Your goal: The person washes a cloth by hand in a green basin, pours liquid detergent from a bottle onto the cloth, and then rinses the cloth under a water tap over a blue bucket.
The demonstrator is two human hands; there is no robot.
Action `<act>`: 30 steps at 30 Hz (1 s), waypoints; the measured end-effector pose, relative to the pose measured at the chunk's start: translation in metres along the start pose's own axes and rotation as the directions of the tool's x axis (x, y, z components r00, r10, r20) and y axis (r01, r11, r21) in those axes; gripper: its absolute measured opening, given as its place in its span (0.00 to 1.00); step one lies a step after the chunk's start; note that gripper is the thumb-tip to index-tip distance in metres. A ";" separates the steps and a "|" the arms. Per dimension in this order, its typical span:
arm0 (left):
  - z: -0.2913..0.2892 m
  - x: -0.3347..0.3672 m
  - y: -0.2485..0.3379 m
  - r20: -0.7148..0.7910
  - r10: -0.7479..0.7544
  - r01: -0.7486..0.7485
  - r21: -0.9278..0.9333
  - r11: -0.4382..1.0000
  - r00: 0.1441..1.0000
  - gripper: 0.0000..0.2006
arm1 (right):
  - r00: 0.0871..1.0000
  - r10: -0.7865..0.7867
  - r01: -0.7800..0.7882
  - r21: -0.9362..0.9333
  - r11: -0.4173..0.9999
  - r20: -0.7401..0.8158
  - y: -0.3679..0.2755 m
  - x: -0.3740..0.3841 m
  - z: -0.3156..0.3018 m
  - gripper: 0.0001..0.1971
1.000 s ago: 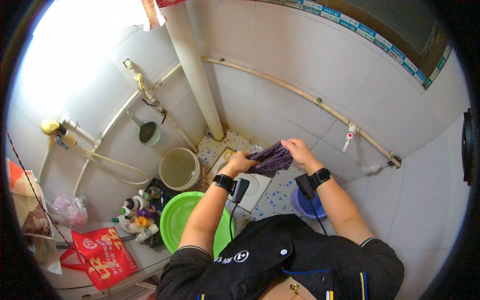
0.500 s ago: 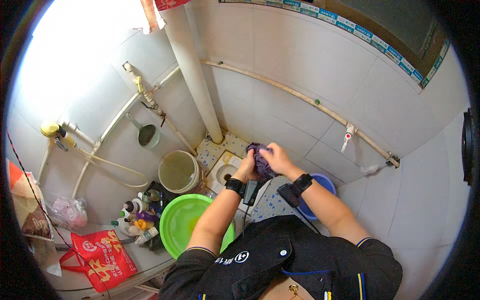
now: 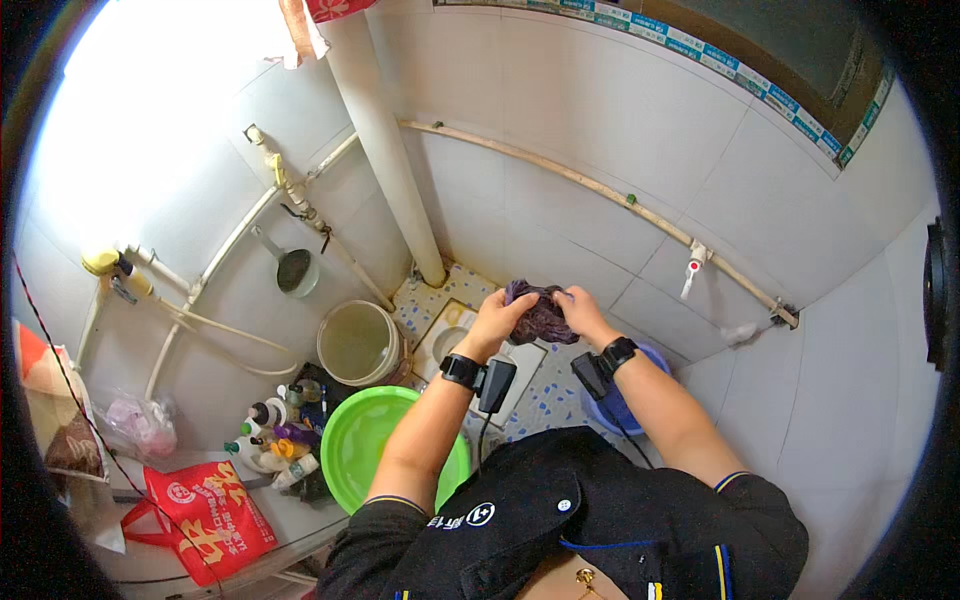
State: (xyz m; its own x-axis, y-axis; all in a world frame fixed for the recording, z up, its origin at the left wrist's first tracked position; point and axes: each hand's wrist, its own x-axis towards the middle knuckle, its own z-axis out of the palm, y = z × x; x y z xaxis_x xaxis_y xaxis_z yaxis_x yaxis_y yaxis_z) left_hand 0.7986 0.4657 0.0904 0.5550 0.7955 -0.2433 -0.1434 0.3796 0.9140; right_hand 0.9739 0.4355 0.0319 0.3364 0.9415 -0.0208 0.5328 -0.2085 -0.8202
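We see the cloth [image 3: 543, 316] as matt, crumpled fabric, the green basin [image 3: 352, 445] as smooth plastic, the wall tiles [image 3: 590, 95] as smooth with a soft sheen.

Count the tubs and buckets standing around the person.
3: a green tub partly behind the left forearm, a pale bucket beyond that tub, and a blue tub partly behind the right forearm. More could be hidden from view.

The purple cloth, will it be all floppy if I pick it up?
Probably floppy: the cloth bunches in crumpled folds between the left hand and right hand. It likely won't roll, since its shape is loose and uneven. Perhaps light, being small enough to bunch up there.
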 end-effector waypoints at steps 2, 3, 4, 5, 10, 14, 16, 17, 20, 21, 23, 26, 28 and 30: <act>-0.011 -0.001 -0.004 -0.050 0.037 -0.029 0.157 0.987 0.998 0.11 | 0.996 0.083 -0.087 0.271 0.959 0.027 0.002 -0.002 -0.015 0.14; -0.014 -0.001 -0.006 -0.047 0.037 -0.029 0.158 0.987 0.998 0.11 | 0.984 0.126 -0.169 0.437 0.884 0.127 0.003 0.000 -0.024 0.16; -0.014 -0.004 -0.005 -0.097 0.098 -0.057 0.363 0.930 0.990 0.12 | 0.987 0.085 -0.134 0.415 0.900 0.135 -0.006 -0.001 -0.032 0.16; -0.018 -0.012 -0.004 -0.143 0.178 -0.070 0.552 0.831 0.974 0.13 | 0.988 0.034 -0.092 0.392 0.915 0.153 -0.017 -0.002 -0.037 0.17; -0.024 0.007 -0.026 -0.074 0.235 -0.176 0.463 0.869 0.969 0.17 | 0.962 0.017 -0.159 0.504 0.849 0.274 -0.049 -0.002 -0.048 0.13; -0.001 -0.006 0.002 0.007 -0.001 0.000 0.251 0.968 1.000 0.45 | 0.918 -0.112 -0.065 0.423 0.904 0.380 -0.058 -0.003 -0.050 0.10; 0.007 -0.012 0.011 0.090 -0.072 0.041 0.310 0.950 0.993 0.44 | 0.885 -0.190 0.011 0.389 0.921 0.425 -0.059 -0.001 -0.046 0.10; 0.007 -0.009 0.005 0.147 -0.035 -0.015 0.329 0.944 0.988 0.42 | 0.838 -0.266 0.091 0.359 0.929 0.476 -0.061 -0.001 -0.041 0.10; 0.007 -0.004 0.001 0.214 0.044 -0.130 0.409 0.903 0.976 0.17 | 0.824 -0.331 0.181 0.340 0.923 0.460 -0.077 -0.006 -0.032 0.14; 0.004 -0.001 -0.003 0.143 0.060 -0.116 0.424 0.898 0.988 0.15 | 0.837 -0.345 0.198 0.352 0.915 0.425 -0.077 -0.008 -0.029 0.15; 0.004 0.002 -0.010 -0.021 0.077 -0.069 0.274 0.959 0.997 0.13 | 0.906 -0.353 0.276 0.307 0.911 0.232 -0.066 -0.007 -0.028 0.19; 0.002 0.004 -0.011 -0.092 0.122 -0.108 0.144 0.984 0.988 0.11 | 0.942 -0.260 0.220 0.193 0.956 0.214 -0.053 -0.018 -0.029 0.29; 0.008 0.000 -0.002 -0.075 0.142 -0.127 0.175 0.976 0.987 0.12 | 0.929 -0.196 0.138 0.197 0.971 0.313 -0.044 -0.027 -0.023 0.32; 0.010 -0.001 0.001 -0.072 0.185 -0.159 0.277 0.948 0.980 0.12 | 0.936 -0.139 0.096 0.147 0.985 0.323 -0.028 -0.031 -0.006 0.32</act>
State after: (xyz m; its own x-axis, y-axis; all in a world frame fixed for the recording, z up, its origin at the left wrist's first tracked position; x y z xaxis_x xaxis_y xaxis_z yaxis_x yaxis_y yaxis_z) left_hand 0.8059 0.4604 0.0953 0.4586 0.8838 -0.0926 0.0033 0.1025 0.9947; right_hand 0.9527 0.4112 0.0591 -0.0095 0.9959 -0.0898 0.4425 -0.0764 -0.8935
